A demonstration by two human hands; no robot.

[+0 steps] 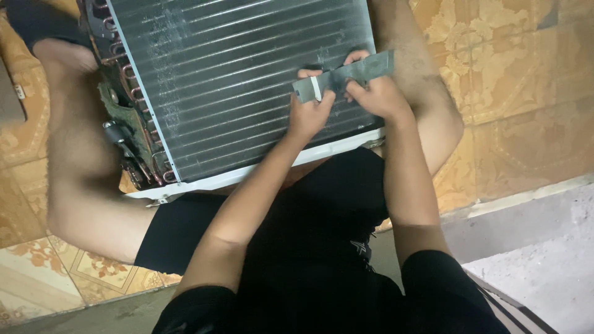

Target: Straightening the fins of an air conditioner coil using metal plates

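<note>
A finned coil (247, 80) fills the upper middle of the view, propped between the person's bare legs above a patterned tile floor (526, 93). Its face of thin metal fins runs in long horizontal rows, crossed by lighter tube lines, and it sits in a white frame (204, 180) along the near and left edges. Copper tube bends (133, 86) line the left end, with a dark pipe fitting beside them.

Against the right part of the coil face lies a flat grey strip (346, 75), comb-like as far as one can tell, with a white band (316, 88) wrapped round its left end. The strip's long axis runs left to right, tilted so the right end sits higher and farther from the person, roughly along the fin rows rather than across them.

Both hands are on it. The left hand (307, 111) is closed round the banded left end, thumb on top, fingers under. The right hand (378, 96) pinches the strip near its middle, fingertips (356, 57) curled over the far edge. The hands sit just beside each other, the left one nearer the person, the right one farther up the coil. The strip's free right end juts past the right hand toward the coil's right edge.
</note>
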